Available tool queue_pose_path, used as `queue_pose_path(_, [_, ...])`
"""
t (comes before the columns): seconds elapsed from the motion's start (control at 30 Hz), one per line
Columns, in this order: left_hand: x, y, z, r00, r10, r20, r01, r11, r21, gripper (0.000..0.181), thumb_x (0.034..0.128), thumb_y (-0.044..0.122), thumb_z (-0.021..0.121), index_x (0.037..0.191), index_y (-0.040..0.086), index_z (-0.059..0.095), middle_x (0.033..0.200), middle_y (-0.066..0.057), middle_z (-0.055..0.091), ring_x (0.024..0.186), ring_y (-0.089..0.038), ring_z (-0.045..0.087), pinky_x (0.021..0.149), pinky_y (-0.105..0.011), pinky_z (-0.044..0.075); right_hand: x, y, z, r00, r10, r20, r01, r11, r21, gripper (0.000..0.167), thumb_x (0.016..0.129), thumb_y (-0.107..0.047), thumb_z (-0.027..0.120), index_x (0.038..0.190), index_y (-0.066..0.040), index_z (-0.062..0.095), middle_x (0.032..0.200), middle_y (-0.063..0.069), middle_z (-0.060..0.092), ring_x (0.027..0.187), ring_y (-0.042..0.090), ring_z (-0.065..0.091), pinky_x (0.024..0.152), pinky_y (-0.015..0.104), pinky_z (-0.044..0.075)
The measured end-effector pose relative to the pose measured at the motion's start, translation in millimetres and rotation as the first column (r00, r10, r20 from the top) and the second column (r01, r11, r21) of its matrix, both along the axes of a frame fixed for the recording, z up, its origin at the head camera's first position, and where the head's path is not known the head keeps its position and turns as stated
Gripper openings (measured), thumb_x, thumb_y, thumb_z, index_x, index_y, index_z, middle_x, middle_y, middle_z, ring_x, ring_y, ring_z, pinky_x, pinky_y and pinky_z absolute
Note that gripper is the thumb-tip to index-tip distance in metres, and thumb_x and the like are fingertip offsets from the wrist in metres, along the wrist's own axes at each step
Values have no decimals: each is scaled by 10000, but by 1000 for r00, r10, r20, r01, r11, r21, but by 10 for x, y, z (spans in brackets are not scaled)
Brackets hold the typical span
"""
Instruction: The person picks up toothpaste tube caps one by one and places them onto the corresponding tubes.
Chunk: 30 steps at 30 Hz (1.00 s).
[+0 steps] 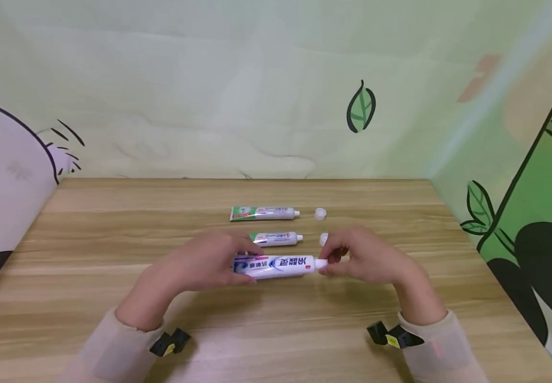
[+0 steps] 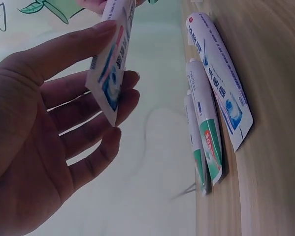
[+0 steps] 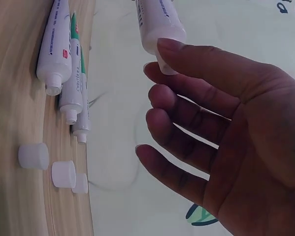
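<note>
A white toothpaste tube [image 1: 281,267] with blue and pink print is held level above the table between both hands. My left hand [image 1: 204,260] pinches its flat tail half between thumb and fingers. At the other end my right hand [image 1: 362,255] pinches the tube's white cap [image 1: 321,263] with thumb and index finger, the other fingers loosely bent. A similar white toothpaste tube [image 2: 218,73] lies uncapped on the table, mostly hidden in the head view. Beyond it are two uncapped green-and-white toothpaste tubes [image 1: 262,214].
Loose white caps lie beside the tubes' nozzles: a far cap [image 1: 320,214], another cap [image 1: 324,239] partly behind my right hand, and a near cap [image 3: 33,156] seen in the right wrist view. The wooden table [image 1: 113,223] ends at a printed backdrop [image 1: 209,106].
</note>
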<state>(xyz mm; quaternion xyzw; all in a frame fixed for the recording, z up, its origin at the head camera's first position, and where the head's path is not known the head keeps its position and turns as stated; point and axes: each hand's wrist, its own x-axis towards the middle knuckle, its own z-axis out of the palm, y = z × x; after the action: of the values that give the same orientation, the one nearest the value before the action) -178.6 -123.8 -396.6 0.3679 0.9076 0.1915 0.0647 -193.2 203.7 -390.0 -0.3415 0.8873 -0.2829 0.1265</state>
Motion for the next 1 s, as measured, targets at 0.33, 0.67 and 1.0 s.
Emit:
queue_pose_path(0.33, [39, 81, -30, 999, -19, 38, 21, 999, -50, 425, 831, 325, 870, 1203, 161, 747, 1098, 58, 726, 890, -81, 612, 872, -341, 554, 31, -19, -52, 1000, 7, 24, -9, 998, 62, 119, 854, -171, 856, 873, -220, 750, 826, -102, 650, 742, 76, 580, 677, 237, 509])
queue_pose_path(0.67, [90, 165, -107, 992, 38, 120, -23, 991, -130, 481, 838, 342, 864, 1261, 159, 723, 1174, 32, 715, 998, -120, 631, 980, -382, 541, 39, -68, -114, 997, 6, 81, -18, 989, 148, 164, 823, -150, 870, 820, -219, 722, 750, -101, 606, 703, 79, 541, 639, 232, 470])
queue_pose_path(1.0, [108, 225, -155, 994, 42, 97, -19, 975, -222, 458, 823, 385, 869, 1207, 177, 729, 1071, 82, 703, 893, -99, 598, 873, -361, 540, 37, -123, -174, 997, 26, 68, -38, 980, 197, 175, 802, -129, 858, 779, -236, 722, 701, -115, 572, 664, 52, 514, 617, 226, 443])
